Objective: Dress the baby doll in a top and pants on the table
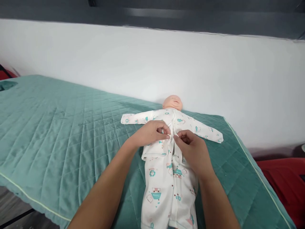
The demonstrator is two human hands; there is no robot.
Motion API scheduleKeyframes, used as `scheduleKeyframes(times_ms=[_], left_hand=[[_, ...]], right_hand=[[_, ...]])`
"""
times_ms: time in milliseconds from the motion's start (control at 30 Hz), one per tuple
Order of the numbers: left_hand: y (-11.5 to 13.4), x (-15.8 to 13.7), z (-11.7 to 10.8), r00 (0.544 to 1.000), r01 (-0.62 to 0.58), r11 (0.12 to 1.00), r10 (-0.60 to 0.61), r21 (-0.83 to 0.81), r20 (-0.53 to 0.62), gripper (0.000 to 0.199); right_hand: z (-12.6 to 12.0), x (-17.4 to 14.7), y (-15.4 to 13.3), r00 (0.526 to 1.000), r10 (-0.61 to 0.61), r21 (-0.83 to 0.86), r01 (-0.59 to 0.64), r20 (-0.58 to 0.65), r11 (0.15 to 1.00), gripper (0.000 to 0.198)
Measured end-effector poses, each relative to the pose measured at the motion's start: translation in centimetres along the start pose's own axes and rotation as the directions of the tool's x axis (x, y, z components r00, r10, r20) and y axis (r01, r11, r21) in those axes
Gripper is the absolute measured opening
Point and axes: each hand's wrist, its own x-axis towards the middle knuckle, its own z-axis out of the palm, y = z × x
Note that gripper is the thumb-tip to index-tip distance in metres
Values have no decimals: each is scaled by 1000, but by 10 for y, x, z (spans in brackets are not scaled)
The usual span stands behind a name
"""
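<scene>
Fingers [164, 136] of left hand [151, 131] and right hand [193, 149] are pinching the white, teal-printed fabric shirt [152, 150]. Both hands are facing inward.

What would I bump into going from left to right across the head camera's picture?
A red patch, one sleeve end, the left hand, the right hand, the other sleeve end, a big red thing.

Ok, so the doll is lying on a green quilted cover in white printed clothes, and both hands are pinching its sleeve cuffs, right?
Not the cuffs: the head view shows the left hand and right hand pinching the front of the white printed clothes, at the chest. The doll is indeed on the green quilted cover.
</scene>
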Motion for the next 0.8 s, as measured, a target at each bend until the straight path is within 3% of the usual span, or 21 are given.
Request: scheduleKeyframes(times_ms=[200, 367, 467, 600, 800], left_hand=[[5, -2, 3, 998, 26, 999, -29, -35, -64, 14], [14, -3, 14, 998, 28, 954, -44, -298, -47, 15], [19, -4, 19, 998, 41, 909, -57, -415, -25, 17], [16, -4, 19, 997, 62, 859, -71, -508, 3, 23], [6, -1, 18, 998, 50, 826, -64, -562, -6, 26]], right_hand=[[-4, 5, 7, 993, 112, 431, -122, 48, 894, 28], [-6, 4, 5, 985, 127, 655, -175, 121, 735, 27], [-4, 3, 2, 988, 108, 671, -156, 114, 725, 25], [-2, 2, 4, 994, 77, 611, -108, 76, 784, 27], [-5, 2, 9, 985, 59, 539, -137, 160, 831, 33]])
